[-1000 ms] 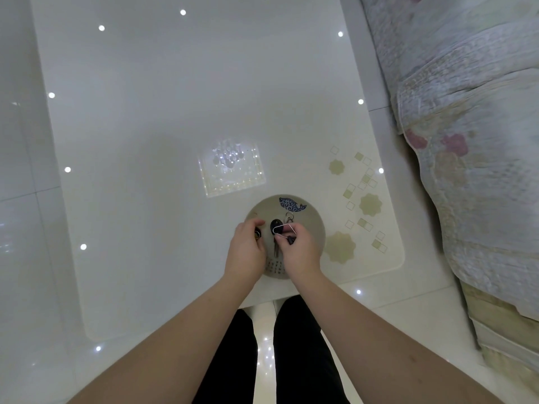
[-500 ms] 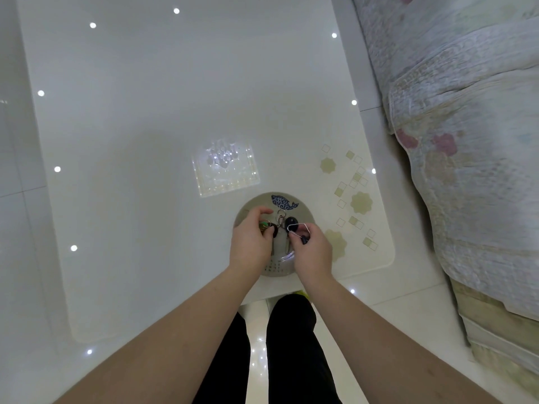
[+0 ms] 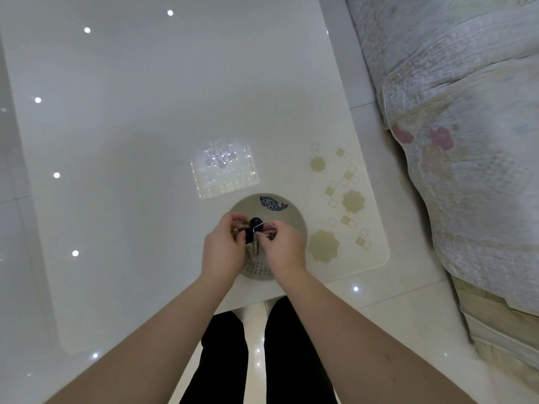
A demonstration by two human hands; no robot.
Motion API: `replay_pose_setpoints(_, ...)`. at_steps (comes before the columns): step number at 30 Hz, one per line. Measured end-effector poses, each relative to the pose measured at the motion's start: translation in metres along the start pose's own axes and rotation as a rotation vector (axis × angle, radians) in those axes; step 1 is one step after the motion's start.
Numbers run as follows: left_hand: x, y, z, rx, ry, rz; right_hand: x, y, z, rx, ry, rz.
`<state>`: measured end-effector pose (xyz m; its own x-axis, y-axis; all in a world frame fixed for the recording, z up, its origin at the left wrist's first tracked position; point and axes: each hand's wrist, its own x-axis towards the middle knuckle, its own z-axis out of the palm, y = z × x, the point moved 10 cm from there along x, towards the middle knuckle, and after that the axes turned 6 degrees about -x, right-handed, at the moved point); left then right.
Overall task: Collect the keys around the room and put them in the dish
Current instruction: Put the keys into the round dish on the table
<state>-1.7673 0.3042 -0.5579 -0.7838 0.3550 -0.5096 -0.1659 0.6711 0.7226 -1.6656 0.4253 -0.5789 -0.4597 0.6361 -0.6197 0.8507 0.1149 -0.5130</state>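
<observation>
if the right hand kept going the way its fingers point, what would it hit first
The right hand points toward the left hand, so it would probably meet the keys held between them first, just above the dish. Depth is hard to judge.

We see a glossy white table mirroring ceiling lights, a matt glazed ceramic dish, shiny metal keys (black plastic heads), and soft quilted cloth.
</observation>
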Motion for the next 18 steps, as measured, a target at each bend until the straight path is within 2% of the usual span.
replay_pose_setpoints(5,-0.003,-0.002,-0.001,0.003,-0.008,-0.027,-0.005,0.016,-0.02,0.04,0.058,-0.011)
replay_pose_setpoints(12,0.002,0.034,0.056,0.026,-0.137,0.064,-0.003,0.038,-0.052,-0.044,0.098,-0.006)
replay_pose_setpoints(18,0.004,0.035,0.067,0.076,-0.152,0.099,-0.01,0.047,-0.064,0.224,0.135,0.036)
